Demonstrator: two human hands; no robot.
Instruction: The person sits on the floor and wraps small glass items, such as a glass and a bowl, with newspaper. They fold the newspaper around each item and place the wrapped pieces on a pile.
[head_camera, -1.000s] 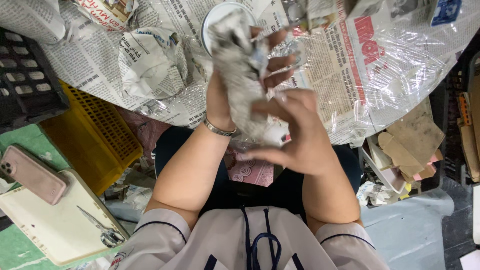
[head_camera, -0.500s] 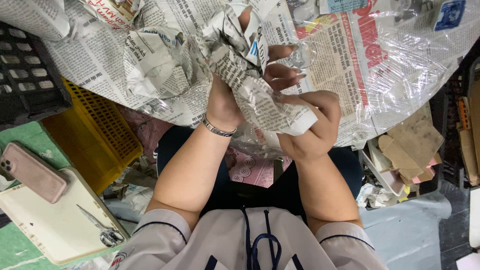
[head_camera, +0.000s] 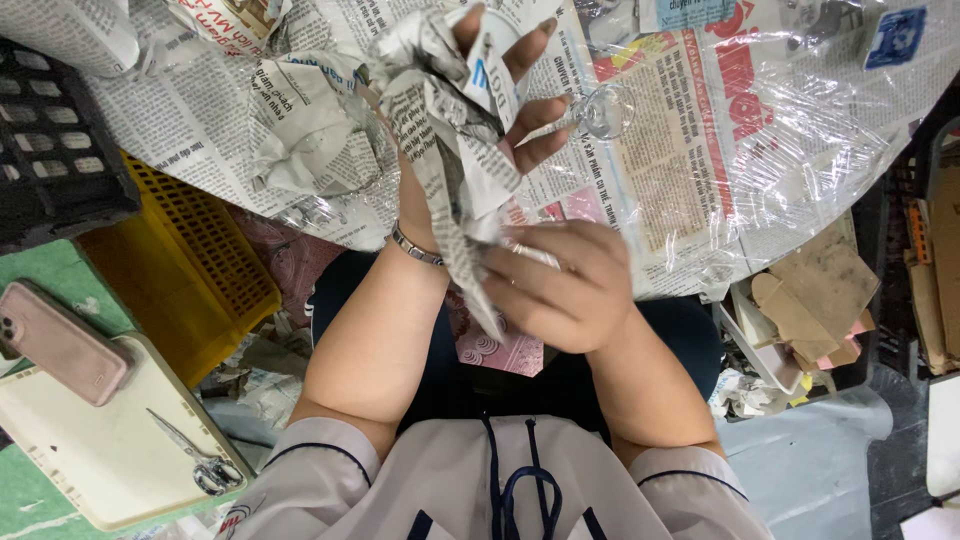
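My left hand (head_camera: 530, 105) is raised over the table edge and grips a crumpled bundle of newspaper (head_camera: 440, 120), fingers spread around its upper part. A silver bracelet (head_camera: 415, 245) sits on that wrist. My right hand (head_camera: 560, 290) is closed lower down around the twisted tail of the same newspaper, close to my chest. What is inside the paper is hidden. A small clear glass piece (head_camera: 605, 110) lies on the table just right of my left fingers.
The table is covered with newspaper sheets and clear plastic film (head_camera: 770, 140); a crumpled paper ball (head_camera: 305, 135) lies left. A yellow crate (head_camera: 190, 265) and black crate (head_camera: 50, 150) stand left, with a pink phone (head_camera: 60, 340) and scissors (head_camera: 190, 455) on a cream board. Cardboard scraps (head_camera: 810, 295) lie right.
Both hands have kept working the newspaper bundle. My left hand has opened its fingers higher on it, and my right hand has slid down to the twisted lower end.
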